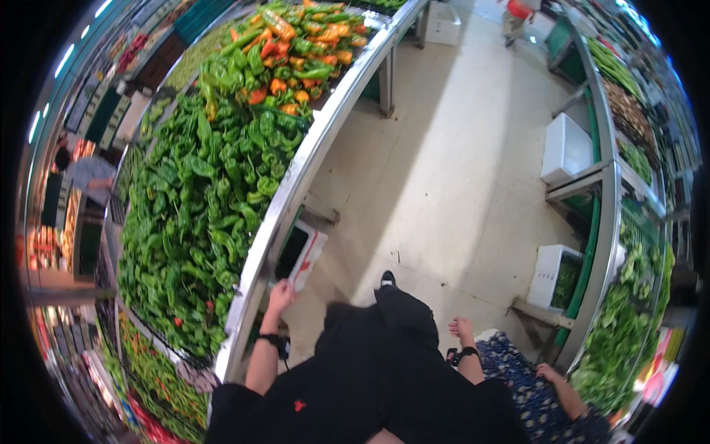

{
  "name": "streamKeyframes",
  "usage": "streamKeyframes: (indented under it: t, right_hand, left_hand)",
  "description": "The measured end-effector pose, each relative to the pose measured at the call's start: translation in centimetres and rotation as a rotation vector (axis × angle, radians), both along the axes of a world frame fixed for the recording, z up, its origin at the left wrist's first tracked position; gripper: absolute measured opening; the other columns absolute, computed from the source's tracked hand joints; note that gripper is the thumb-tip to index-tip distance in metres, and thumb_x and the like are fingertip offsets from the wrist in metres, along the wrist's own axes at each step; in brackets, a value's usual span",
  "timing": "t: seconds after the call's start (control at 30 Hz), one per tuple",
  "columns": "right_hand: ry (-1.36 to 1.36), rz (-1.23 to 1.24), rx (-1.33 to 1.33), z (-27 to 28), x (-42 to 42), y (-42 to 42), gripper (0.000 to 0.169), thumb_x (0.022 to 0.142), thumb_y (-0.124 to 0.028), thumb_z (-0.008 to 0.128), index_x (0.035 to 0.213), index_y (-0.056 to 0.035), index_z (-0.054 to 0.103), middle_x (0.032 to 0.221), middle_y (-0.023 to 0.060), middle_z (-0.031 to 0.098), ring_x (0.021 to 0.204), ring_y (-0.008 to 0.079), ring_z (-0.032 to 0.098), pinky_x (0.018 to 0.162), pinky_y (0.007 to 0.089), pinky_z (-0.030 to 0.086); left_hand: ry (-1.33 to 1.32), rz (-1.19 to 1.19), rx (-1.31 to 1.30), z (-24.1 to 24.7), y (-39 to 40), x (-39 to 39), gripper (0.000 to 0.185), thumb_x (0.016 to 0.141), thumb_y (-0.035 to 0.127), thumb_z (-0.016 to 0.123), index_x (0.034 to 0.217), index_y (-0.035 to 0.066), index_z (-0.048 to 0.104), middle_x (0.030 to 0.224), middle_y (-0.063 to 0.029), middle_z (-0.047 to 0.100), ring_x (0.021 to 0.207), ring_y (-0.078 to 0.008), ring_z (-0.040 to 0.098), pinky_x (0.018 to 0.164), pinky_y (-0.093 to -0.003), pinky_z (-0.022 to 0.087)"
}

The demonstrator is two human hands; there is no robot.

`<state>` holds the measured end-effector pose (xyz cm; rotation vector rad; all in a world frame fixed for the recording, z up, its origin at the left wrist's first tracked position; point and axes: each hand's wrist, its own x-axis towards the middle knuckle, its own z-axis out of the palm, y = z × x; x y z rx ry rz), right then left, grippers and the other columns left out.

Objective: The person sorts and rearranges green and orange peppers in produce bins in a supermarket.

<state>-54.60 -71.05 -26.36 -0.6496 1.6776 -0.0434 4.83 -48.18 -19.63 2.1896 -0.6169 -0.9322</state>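
My left hand point(282, 296) hangs beside the metal-edged stall on the left, its fingers curled; whether it holds anything is unclear. Just past it, under the stall, is a white foam box with a red stripe point(308, 256). A large heap of green peppers point(194, 211) covers that stall, with orange and red peppers point(288, 44) piled farther along. My right hand point(460, 327) is low at my right side with fingers partly bent and nothing visible in it. Both wrists wear dark bands. A person in a dark floral garment point(513, 383) is close on my right.
A tiled aisle floor point(432, 166) runs ahead between stalls. The right stall holds leafy greens point(613, 327), with white foam boxes point(566, 150) beneath. A person in a red top point(520, 8) is far down the aisle. Another person point(91, 172) stands beyond the left stall.
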Motion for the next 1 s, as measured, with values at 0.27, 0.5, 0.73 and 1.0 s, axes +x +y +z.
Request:
streamKeyframes:
  t: [0.27, 0.5, 0.73, 1.0]
  right_hand:
    - [0.001, -0.089, -0.008, 1.2, 0.6, -9.7, 0.030, 0.088, -0.028, 0.049, 0.105, -0.0048, 0.058, 0.079, 0.0083, 0.065, 0.059, 0.0137, 0.060, 0.052, 0.0268, 0.050]
    - [-0.035, 0.014, -0.003, 2.4, 6.8, -16.5, 0.026, 0.090, -0.026, 0.050, 0.101, -0.0054, 0.061, 0.075, 0.0077, 0.066, 0.056, 0.0132, 0.060, 0.046, 0.0252, 0.046]
    - [0.066, 0.663, -0.238, 6.4, 10.5, -30.5, 0.022, 0.088, -0.027, 0.052, 0.085, -0.0071, 0.061, 0.065, 0.0047, 0.062, 0.051, 0.0116, 0.056, 0.043, 0.0244, 0.042]
    - [0.003, 0.221, -0.229, 6.5, 20.4, -59.1, 0.030, 0.092, -0.030, 0.048, 0.104, -0.0040, 0.059, 0.082, 0.0067, 0.065, 0.062, 0.0112, 0.058, 0.052, 0.0250, 0.047]
  left_hand:
    - [0.093, -0.289, 0.086, 8.6, -17.7, -5.2, 0.027, 0.086, 0.025, 0.054, 0.092, 0.000, 0.062, 0.074, -0.0091, 0.068, 0.068, -0.0182, 0.066, 0.065, -0.0309, 0.051]
    - [0.360, -0.198, 0.578, -1.7, -17.1, -3.4, 0.026, 0.082, 0.028, 0.056, 0.082, 0.005, 0.067, 0.068, -0.0065, 0.068, 0.059, -0.0154, 0.065, 0.050, -0.0321, 0.051]
    - [0.488, 0.258, 0.456, -5.5, -30.2, 3.0, 0.021, 0.082, 0.020, 0.054, 0.078, 0.004, 0.067, 0.071, -0.0106, 0.068, 0.055, -0.0174, 0.062, 0.047, -0.0316, 0.049]
    - [0.325, 0.213, -0.077, 5.0, -53.2, 12.3, 0.021, 0.089, 0.023, 0.054, 0.093, 0.004, 0.062, 0.071, -0.0058, 0.066, 0.063, -0.0144, 0.064, 0.054, -0.0283, 0.048]
